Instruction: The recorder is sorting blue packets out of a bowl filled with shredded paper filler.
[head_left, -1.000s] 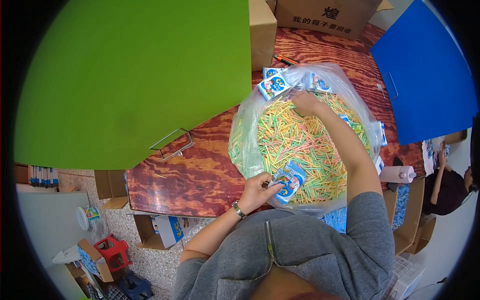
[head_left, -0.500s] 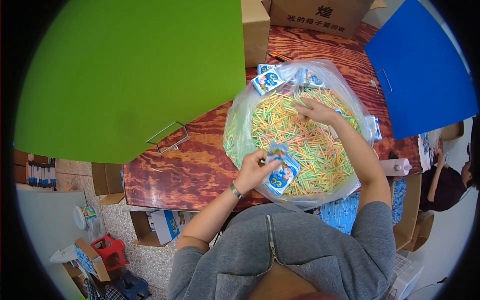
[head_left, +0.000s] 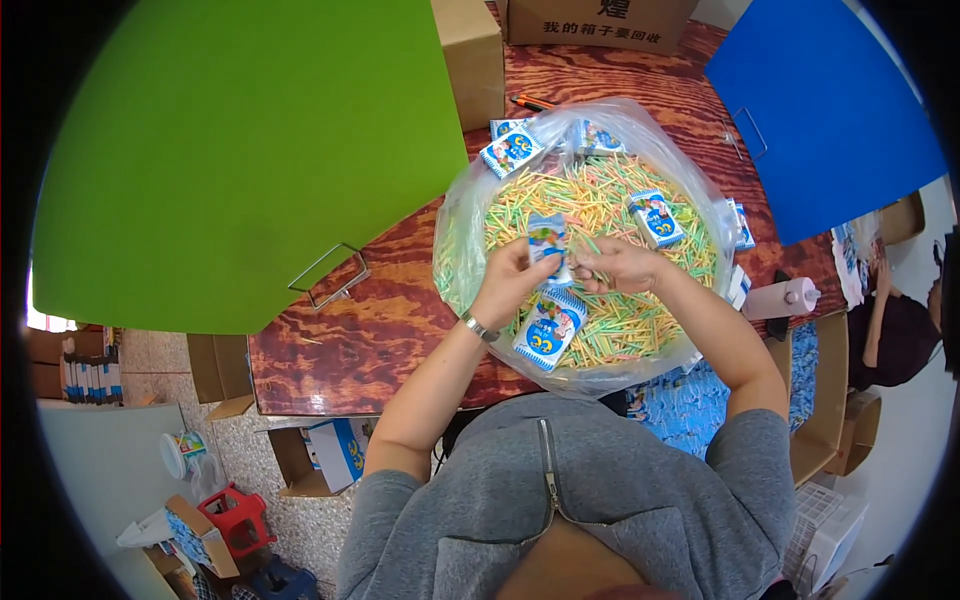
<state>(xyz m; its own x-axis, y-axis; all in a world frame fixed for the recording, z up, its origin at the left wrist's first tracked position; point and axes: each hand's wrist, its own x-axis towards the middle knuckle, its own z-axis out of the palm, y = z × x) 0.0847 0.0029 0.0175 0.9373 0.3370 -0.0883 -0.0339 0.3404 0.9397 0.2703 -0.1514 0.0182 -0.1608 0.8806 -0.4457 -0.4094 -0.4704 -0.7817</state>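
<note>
My left hand (head_left: pixel 503 282) grips a small blue-and-white packet (head_left: pixel 547 236) above a heap of thin pastel sticks (head_left: pixel 622 325). Beside that packet, my right hand (head_left: pixel 628 266) has its fingers closed, with a few candy-like sticks (head_left: pixel 587 250) showing at the fingertips. The heap fills a large clear plastic bag (head_left: pixel 456 230) whose mouth is spread wide. Just below my left hand, a larger blue-and-white packet (head_left: pixel 550 328) lies on the sticks. A similar packet (head_left: pixel 656 218) rests on the right part of the heap, and another (head_left: pixel 512 150) on the bag's far left rim.
A green panel (head_left: pixel 250 160) stands at left and a blue one (head_left: pixel 820 120) at right. Cardboard boxes (head_left: pixel 475 65) line the far side of the wooden table (head_left: pixel 340 370). A pink bottle (head_left: pixel 780 299) stands right of the bag. Another person (head_left: pixel 885 325) sits at far right.
My right hand has come from the far part of the heap down to the packet in my left hand. That packet has been raised slightly. The whole view has shifted a little.
</note>
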